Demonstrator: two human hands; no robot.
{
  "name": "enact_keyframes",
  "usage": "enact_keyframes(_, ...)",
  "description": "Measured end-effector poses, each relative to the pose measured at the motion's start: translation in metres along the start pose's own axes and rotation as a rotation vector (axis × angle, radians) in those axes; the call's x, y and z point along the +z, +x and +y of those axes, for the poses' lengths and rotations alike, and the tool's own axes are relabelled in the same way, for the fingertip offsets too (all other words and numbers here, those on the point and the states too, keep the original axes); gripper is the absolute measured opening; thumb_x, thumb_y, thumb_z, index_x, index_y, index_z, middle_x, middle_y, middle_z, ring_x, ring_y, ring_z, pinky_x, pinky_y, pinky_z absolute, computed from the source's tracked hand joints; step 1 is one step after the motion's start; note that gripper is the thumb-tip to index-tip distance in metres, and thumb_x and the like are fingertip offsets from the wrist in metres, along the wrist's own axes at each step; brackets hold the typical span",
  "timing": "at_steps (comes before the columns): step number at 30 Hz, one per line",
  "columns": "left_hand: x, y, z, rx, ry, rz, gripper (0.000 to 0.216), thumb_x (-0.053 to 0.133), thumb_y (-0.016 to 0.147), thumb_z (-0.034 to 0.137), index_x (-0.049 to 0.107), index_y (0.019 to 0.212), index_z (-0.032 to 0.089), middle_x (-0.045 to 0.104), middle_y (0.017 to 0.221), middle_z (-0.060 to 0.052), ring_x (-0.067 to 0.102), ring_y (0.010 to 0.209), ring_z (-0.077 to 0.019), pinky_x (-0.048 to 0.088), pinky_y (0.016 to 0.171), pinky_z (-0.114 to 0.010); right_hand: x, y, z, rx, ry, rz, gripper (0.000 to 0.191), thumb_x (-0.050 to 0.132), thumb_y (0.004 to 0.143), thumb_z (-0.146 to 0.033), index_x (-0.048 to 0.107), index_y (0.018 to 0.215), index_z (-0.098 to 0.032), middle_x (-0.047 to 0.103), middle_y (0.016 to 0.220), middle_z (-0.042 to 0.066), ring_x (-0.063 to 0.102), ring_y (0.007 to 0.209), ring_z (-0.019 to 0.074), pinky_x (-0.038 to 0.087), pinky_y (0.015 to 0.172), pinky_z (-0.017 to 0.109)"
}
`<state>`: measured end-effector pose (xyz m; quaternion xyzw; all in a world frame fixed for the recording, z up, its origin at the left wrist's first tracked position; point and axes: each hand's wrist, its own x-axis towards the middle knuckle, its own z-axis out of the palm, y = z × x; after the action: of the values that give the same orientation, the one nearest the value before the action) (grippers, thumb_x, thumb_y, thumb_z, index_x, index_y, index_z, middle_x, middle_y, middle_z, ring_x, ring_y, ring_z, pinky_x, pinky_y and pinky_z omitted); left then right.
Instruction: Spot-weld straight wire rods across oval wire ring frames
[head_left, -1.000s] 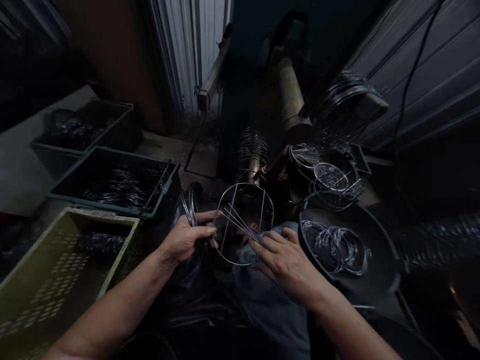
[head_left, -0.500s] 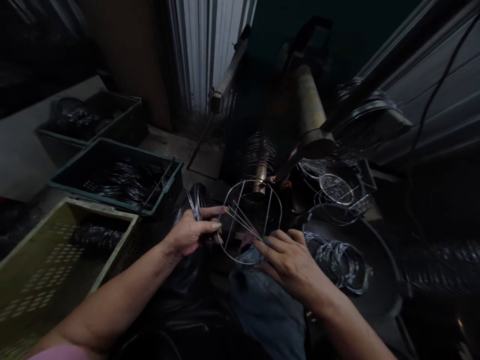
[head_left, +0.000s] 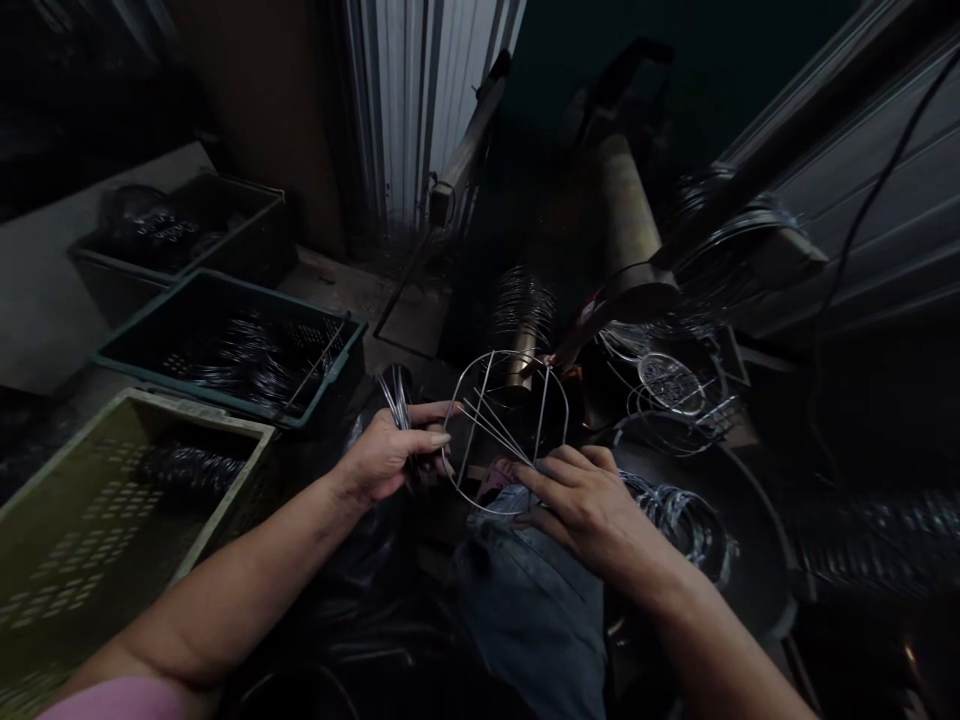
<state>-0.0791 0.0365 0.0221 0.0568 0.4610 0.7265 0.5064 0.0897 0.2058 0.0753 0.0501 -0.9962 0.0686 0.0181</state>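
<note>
My left hand [head_left: 390, 445] pinches the left side of a round wire ring [head_left: 567, 410] between thumb and forefinger. Two straight wire rods cross the ring. A bundle of wire rods [head_left: 396, 398] is also tucked in that hand's curled fingers. My right hand [head_left: 589, 495] is closed on several thin wires [head_left: 495, 430], which fan out across the ring toward my left hand. Just beyond the ring is a brass-coloured machine cylinder [head_left: 523, 355]. The ring's far right edge meets a copper-coloured tip [head_left: 550, 361]; whether they touch, I cannot tell.
Left stand a yellow crate [head_left: 259, 440], a green crate [head_left: 112, 350] and a dark crate [head_left: 82, 265], with metal parts inside. Right is a black tub [head_left: 750, 500] holding wire rings [head_left: 686, 520]. A thick machine arm [head_left: 634, 220] and coiled wire [head_left: 750, 215] are ahead.
The ring has shifted slightly up and right, bringing a crossing rod's end to the copper-coloured tip. Both hands keep their hold. The view has moved a little.
</note>
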Motion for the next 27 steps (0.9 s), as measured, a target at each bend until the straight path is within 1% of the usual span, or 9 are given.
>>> enact_keyframes(4,0.004,0.0,0.003,-0.001,-0.009,0.002,0.042,0.069,0.061,0.013,0.065,0.103,0.014,0.062,0.071,-0.004,0.06,0.057,-0.0133,0.05,0.054,-0.027,-0.008,0.001,0.004,-0.013,0.037,-0.018,0.031,0.057,0.083,-0.031,0.056,0.112,-0.018,0.062,0.085,0.007,0.05,0.082,0.0194,0.03,0.074,0.035)
enact_keyframes(9,0.011,-0.004,0.006,-0.018,-0.04,-0.012,0.041,0.067,0.063,0.012,0.063,0.105,0.012,0.062,0.07,-0.004,0.058,0.056,-0.0127,0.048,0.054,-0.027,-0.012,0.003,0.007,-0.027,0.076,-0.025,0.034,0.058,0.083,-0.032,0.054,0.115,-0.019,0.063,0.089,0.007,0.051,0.084,0.0195,0.031,0.074,0.034)
enact_keyframes(14,0.014,-0.009,0.006,-0.019,-0.054,-0.009,0.04,0.066,0.065,0.013,0.063,0.105,0.013,0.058,0.061,-0.001,0.056,0.049,-0.0107,0.048,0.053,-0.027,-0.019,-0.003,0.004,-0.024,0.048,-0.021,0.031,0.055,0.084,-0.031,0.056,0.113,-0.02,0.064,0.088,0.007,0.053,0.085,0.0199,0.032,0.075,0.035)
enact_keyframes(17,0.008,-0.009,0.001,-0.001,-0.078,-0.004,0.04,0.064,0.069,0.017,0.06,0.109,0.016,0.061,0.065,-0.002,0.058,0.051,-0.0112,0.047,0.052,-0.025,-0.034,-0.01,-0.006,-0.039,0.049,0.03,0.029,0.049,0.087,-0.031,0.054,0.114,-0.022,0.064,0.093,0.007,0.053,0.092,0.0217,0.031,0.079,0.038)
enact_keyframes(19,0.003,-0.008,-0.007,0.002,-0.09,0.041,0.038,0.062,0.071,0.017,0.06,0.109,0.015,0.062,0.07,-0.004,0.06,0.056,-0.0119,0.044,0.05,-0.022,-0.044,-0.006,-0.015,-0.053,0.03,0.09,0.028,0.044,0.09,-0.028,0.053,0.116,-0.022,0.064,0.098,0.006,0.053,0.094,0.0213,0.03,0.081,0.038)
enact_keyframes(21,0.0,-0.007,-0.018,-0.015,-0.1,0.089,0.036,0.063,0.07,0.015,0.061,0.106,0.014,0.063,0.074,-0.005,0.062,0.061,-0.013,0.043,0.049,-0.02,-0.046,0.012,-0.025,-0.068,-0.05,0.134,0.029,0.041,0.09,-0.021,0.051,0.117,-0.021,0.063,0.103,0.006,0.052,0.094,0.0209,0.028,0.081,0.039)
enact_keyframes(23,-0.002,-0.006,-0.031,-0.033,-0.137,0.107,0.034,0.064,0.069,0.013,0.062,0.103,0.013,0.064,0.076,-0.006,0.062,0.063,-0.013,0.044,0.052,-0.021,-0.041,0.042,-0.033,-0.119,-0.159,0.121,0.03,0.044,0.088,-0.017,0.051,0.117,-0.019,0.061,0.108,0.005,0.049,0.095,0.0217,0.026,0.081,0.039)
enact_keyframes(25,-0.004,-0.007,-0.043,-0.041,-0.175,0.116,0.028,0.064,0.069,0.014,0.064,0.097,0.013,0.065,0.076,-0.006,0.062,0.064,-0.0134,0.046,0.054,-0.022,-0.032,0.077,-0.038,-0.212,-0.229,0.047,0.024,0.049,0.085,-0.02,0.056,0.108,-0.018,0.063,0.099,0.005,0.048,0.092,0.0221,0.028,0.075,0.037)
enact_keyframes(27,-0.006,-0.009,-0.052,-0.045,-0.187,0.112,0.024,0.064,0.07,0.017,0.065,0.093,0.013,0.065,0.076,-0.007,0.063,0.066,-0.0151,0.047,0.056,-0.024,-0.025,0.105,-0.041,-0.261,-0.304,-0.073,0.011,0.053,0.082,-0.019,0.062,0.088,-0.018,0.064,0.079,0.003,0.049,0.085,0.0214,0.028,0.07,0.036)
